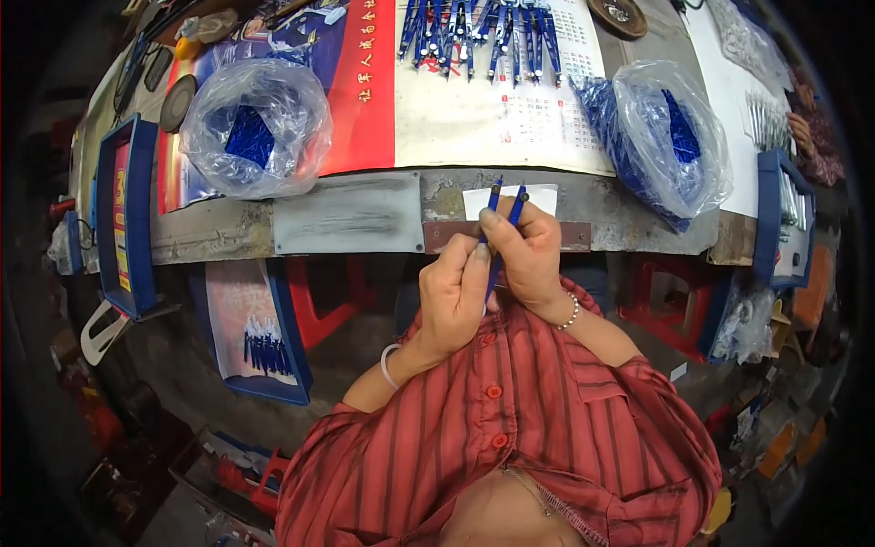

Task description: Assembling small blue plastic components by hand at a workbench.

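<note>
Bare hands meet before a worn bench (219,235) as I follow from a distant station. The left hand (453,290) grips two slim blue pieces (517,208) low down; the right hand (531,253) pinches them higher, just below their dark round knobs. They are held knob-up in front of a striped red shirt (547,410), probably to keep both tops in sight. Fingers cover the lower parts, so I cannot tell whether the two join.

Beyond, blue two-legged tools (451,41) lie side by side on a printed sheet (456,132), seemingly for easy counting. A left bag (305,105) and a right bag (709,187), both clear plastic with blue contents, gape within reach, though I judge they would hamper a wide sideways sweep. A blue-rimmed tray (273,392) sits lower left; a co-worker's hand (802,134) shows far right.
</note>
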{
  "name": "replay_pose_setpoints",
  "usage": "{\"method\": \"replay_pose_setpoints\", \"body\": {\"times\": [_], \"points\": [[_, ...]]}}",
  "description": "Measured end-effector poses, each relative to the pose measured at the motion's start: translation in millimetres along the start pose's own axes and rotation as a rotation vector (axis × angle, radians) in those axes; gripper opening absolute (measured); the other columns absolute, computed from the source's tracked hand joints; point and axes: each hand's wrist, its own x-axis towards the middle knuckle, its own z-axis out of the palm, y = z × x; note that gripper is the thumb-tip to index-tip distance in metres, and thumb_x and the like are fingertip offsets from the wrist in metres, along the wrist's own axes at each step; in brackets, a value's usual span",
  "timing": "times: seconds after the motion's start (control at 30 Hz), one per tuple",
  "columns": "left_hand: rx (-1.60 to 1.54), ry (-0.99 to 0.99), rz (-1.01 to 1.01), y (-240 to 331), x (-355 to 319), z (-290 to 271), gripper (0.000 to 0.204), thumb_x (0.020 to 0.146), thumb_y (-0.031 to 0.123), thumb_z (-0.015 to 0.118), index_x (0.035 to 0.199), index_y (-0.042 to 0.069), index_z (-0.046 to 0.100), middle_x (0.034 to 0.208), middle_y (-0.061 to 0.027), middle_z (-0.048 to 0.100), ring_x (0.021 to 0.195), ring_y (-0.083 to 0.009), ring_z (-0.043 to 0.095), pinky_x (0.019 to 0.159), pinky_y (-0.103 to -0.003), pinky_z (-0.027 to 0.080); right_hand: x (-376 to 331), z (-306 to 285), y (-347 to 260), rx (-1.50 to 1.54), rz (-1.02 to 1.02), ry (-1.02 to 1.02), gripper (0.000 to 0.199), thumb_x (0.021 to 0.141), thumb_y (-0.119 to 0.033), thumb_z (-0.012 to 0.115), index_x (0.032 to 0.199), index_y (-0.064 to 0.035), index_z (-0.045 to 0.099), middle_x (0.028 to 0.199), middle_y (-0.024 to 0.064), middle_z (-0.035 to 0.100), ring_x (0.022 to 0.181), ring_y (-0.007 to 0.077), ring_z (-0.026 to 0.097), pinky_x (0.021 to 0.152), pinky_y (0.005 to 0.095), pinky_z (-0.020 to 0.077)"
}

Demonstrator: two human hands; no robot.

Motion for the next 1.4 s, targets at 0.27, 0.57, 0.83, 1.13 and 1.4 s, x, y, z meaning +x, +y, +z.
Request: {"method": "replay_pose_setpoints", "body": {"times": [0.27,0.57,0.83,1.13,1.4], "points": [[-0.051,0.056,-0.066,-2.7,-2.3,-9.2,0.021,0.097,0.014,0.042,0.084,0.001,0.052,0.060,-0.0016,0.053,0.046,-0.0046,0.049,0.043,-0.020,0.038,2.3,-4.9,-6.0,-0.168,0.011,-0.154,0.010,0.086,-0.007,0.062,0.089,-0.0010,0.054,0.076,-0.0004,0.054,0.058,0.0027,0.049,0.050,0.0177,0.0413],[0.022,0.045,-0.017,-2.4,3.6,-9.1,0.026,0.098,0.018,0.039,0.083,0.001,0.051,0.064,-0.0006,0.054,0.049,-0.0023,0.045,0.044,-0.019,0.037,-17.6,2.8,1.8,0.076,-0.013,-0.058,0.009,0.087,-0.005,0.061,0.091,-0.0009,0.055,0.078,-0.0025,0.054,0.063,0.0017,0.047,0.053,0.0157,0.0372],[0.035,0.063,-0.013,-6.7,0.6,-7.8,0.022,0.095,0.013,0.043,0.079,0.000,0.050,0.053,-0.0010,0.049,0.043,-0.0054,0.048,0.040,-0.023,0.037,-6.2,-0.5,0.6,-0.038,-0.051,0.027,0.008,0.088,-0.008,0.061,0.085,-0.0019,0.056,0.073,-0.0039,0.053,0.061,0.0006,0.043,0.052,0.0162,0.0347],[-0.185,0.030,-0.154,-11.9,-5.0,-8.3,0.023,0.096,0.014,0.038,0.085,0.000,0.052,0.057,-0.0013,0.051,0.044,-0.0053,0.049,0.041,-0.020,0.038,12.7,-7.1,-8.8,0.016,0.000,0.063,0.011,0.087,-0.012,0.063,0.084,-0.0022,0.058,0.065,-0.0037,0.053,0.052,0.0014,0.044,0.045,0.0167,0.0349],[-0.325,0.074,-0.157,-5.9,-1.2,-12.1,0.017,0.095,0.013,0.043,0.101,-0.002,0.050,0.077,-0.0055,0.057,0.060,-0.0067,0.055,0.053,-0.020,0.045,15.4,-13.0,-22.3,-0.102,0.076,-0.099,0.009,0.086,-0.010,0.062,0.090,-0.0018,0.060,0.068,-0.0021,0.056,0.051,0.0020,0.045,0.045,0.0169,0.0350]]}}
